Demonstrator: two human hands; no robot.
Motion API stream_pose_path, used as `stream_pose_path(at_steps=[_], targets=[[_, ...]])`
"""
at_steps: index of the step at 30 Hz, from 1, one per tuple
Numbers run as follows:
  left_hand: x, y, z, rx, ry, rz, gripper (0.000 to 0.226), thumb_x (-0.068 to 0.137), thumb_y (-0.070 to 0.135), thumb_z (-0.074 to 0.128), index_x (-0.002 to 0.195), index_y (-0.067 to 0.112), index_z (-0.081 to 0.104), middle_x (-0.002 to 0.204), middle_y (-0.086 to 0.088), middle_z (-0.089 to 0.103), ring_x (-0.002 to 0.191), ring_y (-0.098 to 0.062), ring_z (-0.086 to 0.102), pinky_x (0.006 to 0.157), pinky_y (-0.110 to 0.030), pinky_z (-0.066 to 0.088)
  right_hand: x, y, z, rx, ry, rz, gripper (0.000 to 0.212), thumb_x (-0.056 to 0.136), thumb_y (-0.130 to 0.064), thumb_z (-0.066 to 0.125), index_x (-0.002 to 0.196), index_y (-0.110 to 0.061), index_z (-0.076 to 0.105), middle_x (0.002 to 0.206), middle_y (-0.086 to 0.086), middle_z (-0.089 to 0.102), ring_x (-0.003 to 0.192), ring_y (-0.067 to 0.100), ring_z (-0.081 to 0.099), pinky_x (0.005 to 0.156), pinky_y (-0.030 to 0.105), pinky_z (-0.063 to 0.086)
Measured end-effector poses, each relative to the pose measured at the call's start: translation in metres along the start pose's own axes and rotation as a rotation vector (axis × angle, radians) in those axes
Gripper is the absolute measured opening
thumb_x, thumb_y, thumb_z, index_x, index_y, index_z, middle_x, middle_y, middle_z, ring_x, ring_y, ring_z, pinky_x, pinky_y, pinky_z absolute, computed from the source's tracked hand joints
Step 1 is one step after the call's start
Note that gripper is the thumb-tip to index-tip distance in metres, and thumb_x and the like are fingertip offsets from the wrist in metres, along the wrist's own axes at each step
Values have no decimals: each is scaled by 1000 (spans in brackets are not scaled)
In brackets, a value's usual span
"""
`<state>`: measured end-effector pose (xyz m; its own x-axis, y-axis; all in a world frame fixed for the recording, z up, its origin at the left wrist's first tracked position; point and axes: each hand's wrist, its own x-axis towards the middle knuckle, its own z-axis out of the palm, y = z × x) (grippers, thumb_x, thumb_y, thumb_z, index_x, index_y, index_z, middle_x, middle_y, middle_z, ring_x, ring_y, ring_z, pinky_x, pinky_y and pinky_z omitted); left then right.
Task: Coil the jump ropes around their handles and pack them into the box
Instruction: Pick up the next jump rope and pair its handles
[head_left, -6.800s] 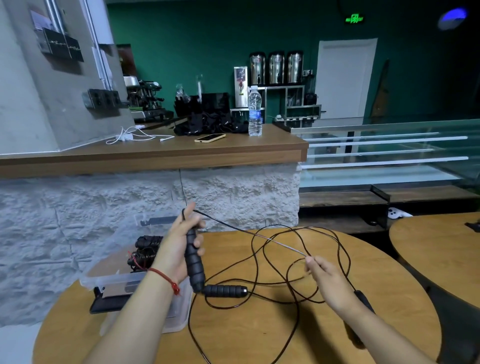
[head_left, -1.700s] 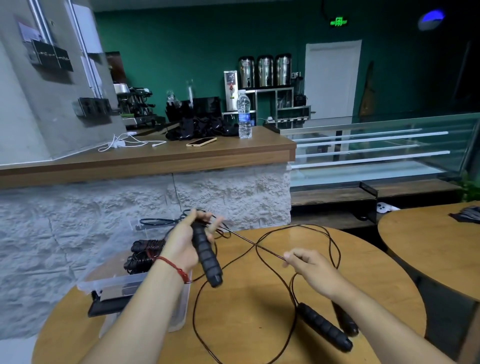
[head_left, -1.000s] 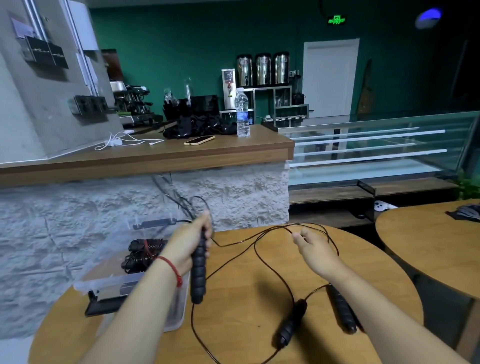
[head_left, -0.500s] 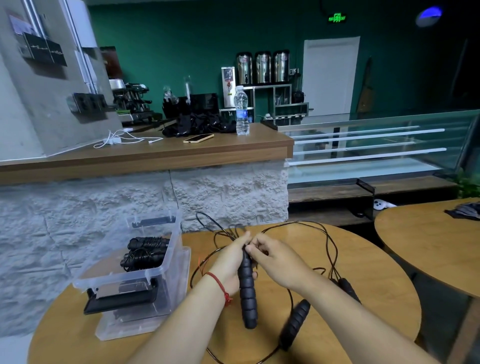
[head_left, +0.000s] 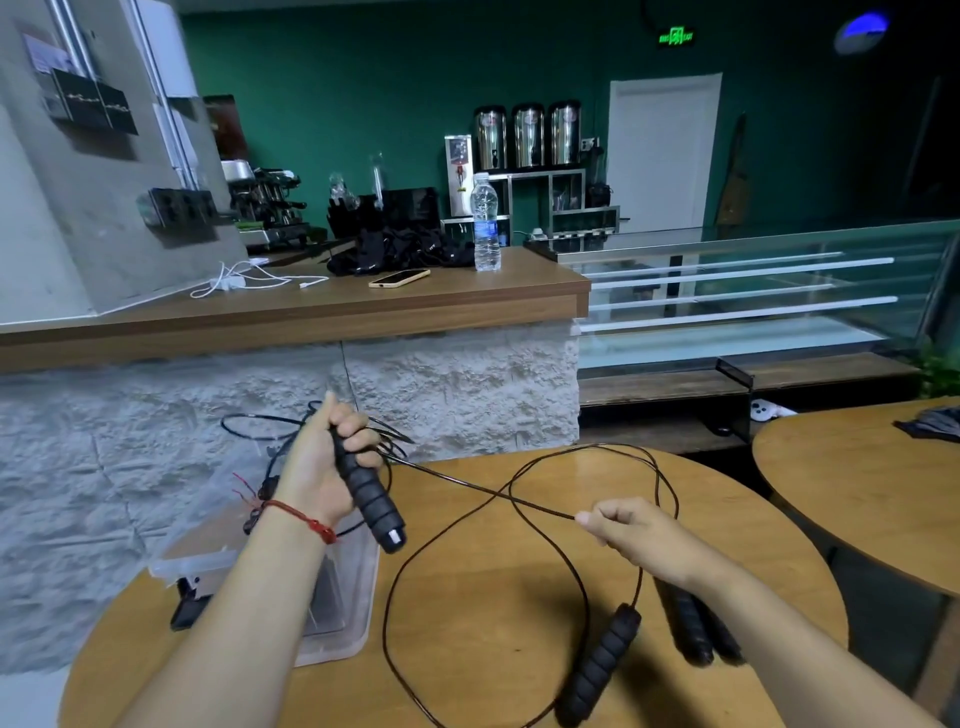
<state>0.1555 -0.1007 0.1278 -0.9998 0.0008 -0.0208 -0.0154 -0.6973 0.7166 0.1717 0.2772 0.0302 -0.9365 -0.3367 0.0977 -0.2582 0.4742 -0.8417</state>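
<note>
A green lit sign (head_left: 675, 37) hung above and slightly left of the white door (head_left: 665, 150). A running-figure pictogram sat at its middle. The letters on its right looked like "EXIT", though they were too small to be sure of, and those on its left could not be read. Left of the door, the water bottle (head_left: 485, 223) carried a blue label. Beside it, the white dispenser (head_left: 458, 174) and the three steel urns (head_left: 529, 136) bore printed panels. All of these were too blurred to read.
</note>
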Motion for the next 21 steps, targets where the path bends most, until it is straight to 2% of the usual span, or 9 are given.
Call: stream_pose_path(at_steps=[2, 4, 8, 10, 12, 15, 17, 19, 21], targets=[[-5, 8, -2, 48, 0, -7, 48, 107, 54, 47, 66, 29, 41, 57, 9, 33, 42, -4, 34, 35, -18, 31, -3, 7, -6, 84, -42, 34, 44, 104, -50, 61, 73, -22, 49, 71, 1, 37, 64, 15, 37, 61, 24, 38], [-11, 8, -1, 115, -30, -29, 49, 106, 54, 49, 65, 29, 39, 56, 9, 32, 40, -4, 32, 34, -19, 28, -3, 9, -7, 158, -29, 79, 39, 107, -42, 59, 75, -24, 47, 71, 0, 34, 62, 15, 31, 56, 27, 30], [-23, -13, 7, 371, -124, -111, 50, 104, 55, 53, 65, 28, 38, 58, 8, 29, 40, -7, 30, 37, -19, 28, 9, -7, -3, 351, 137, 175, 29, 108, -38, 56, 83, -24, 49, 68, -4, 32, 56, 12, 23, 51, 31, 14], [-29, -31, 14, 557, -175, -153, 48, 101, 57, 57, 68, 26, 42, 62, 6, 30, 44, -9, 31, 39, -22, 31, 18, -22, 2, 490, 212, 209, 23, 108, -33, 56, 90, -20, 50, 66, -5, 32, 55, 11, 22, 54, 32, 10], [-33, -52, 25, 693, -209, -203, 44, 97, 59, 61, 75, 23, 54, 65, 4, 36, 48, -11, 36, 42, -23, 35, 26, -38, 10, 614, 243, 223, 21, 108, -31, 56, 91, -20, 51, 63, -6, 32, 53, 10, 22, 53, 30, 9], [-35, -87, 42, 770, -198, -265, 55, 98, 64, 58, 106, 12, 74, 66, 3, 44, 51, -13, 42, 44, -23, 38, 35, -65, 24, 674, 233, 181, 21, 106, -29, 60, 89, -23, 50, 61, -7, 34, 50, 8, 24, 45, 24, 13], [-37, -108, 53, 756, -188, -297, 64, 97, 71, 55, 122, 16, 74, 67, 3, 47, 53, -14, 44, 46, -25, 40, 35, -86, 38, 574, 209, 96, 20, 106, -24, 61, 88, -21, 54, 61, -6, 42, 46, 6, 33, 43, 23, 17], [-38, -124, 63, 701, -125, -311, 69, 91, 78, 57, 118, 17, 72, 66, 1, 50, 52, -15, 47, 47, -25, 41, 36, -97, 53, 399, 210, -11, 19, 105, -14, 60, 86, -14, 57, 65, -1, 54, 48, 7, 46, 41, 23, 31], [-40, -136, 71, 636, -16, -304, 62, 91, 77, 58, 102, 18, 72, 65, -2, 53, 51, -16, 49, 46, -25, 40, 37, -97, 66, 226, 215, -84, 16, 101, -12, 58, 86, -9, 56, 69, 6, 57, 52, 15, 54, 47, 28, 44]])
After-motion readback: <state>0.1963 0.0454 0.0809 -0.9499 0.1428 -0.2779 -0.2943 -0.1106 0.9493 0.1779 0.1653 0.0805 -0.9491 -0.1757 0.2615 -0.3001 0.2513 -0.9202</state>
